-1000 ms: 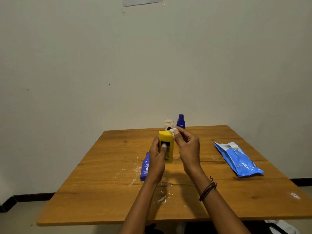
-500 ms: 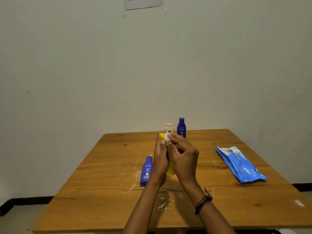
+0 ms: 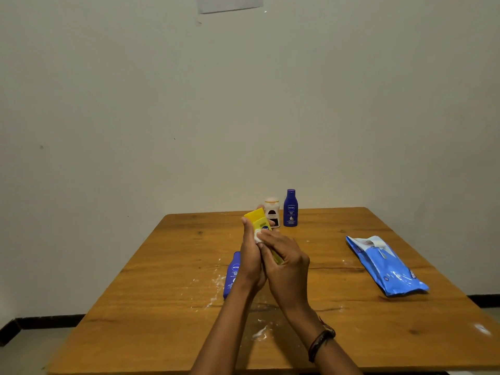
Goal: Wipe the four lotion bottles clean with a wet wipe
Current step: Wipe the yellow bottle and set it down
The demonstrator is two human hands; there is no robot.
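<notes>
Yellow lotion bottle (image 3: 257, 220): held in the air above the middle of the table (image 3: 162, 293), in front of the person, tilted with its capped end pointing up and away to the left. The left hand (image 3: 250, 257) grips the bottle's lower body from the left side; its fingers are curled round the bottle and lie close together, with one fingertip showing at the far edge near the cap. The right hand (image 3: 287, 266) lies over the bottle from the right, and its fingers pinch a small folded white wet wipe (image 3: 257, 236), pressing it against the bottle's front face just below the label. The bottle's base is hidden between the two hands. Lying blue bottle (image 3: 233, 272): flat on the table, just beside the left wrist and partly hidden by it, label up. Cream bottle (image 3: 272, 212) and upright blue bottle (image 3: 290, 208): standing side by side near the table's far edge, just beyond the raised bottle, the blue one to the right. Wipes pack (image 3: 384, 266): a blue pack lying flat on the right side of the table, well apart from the hands. White smears (image 3: 259, 334) mark the tabletop below and left of the forearms. A dark bracelet (image 3: 320, 342) sits on the right wrist. A paper sheet (image 3: 230, 2) hangs on the wall (image 3: 108, 104) at the top edge of the view.
</notes>
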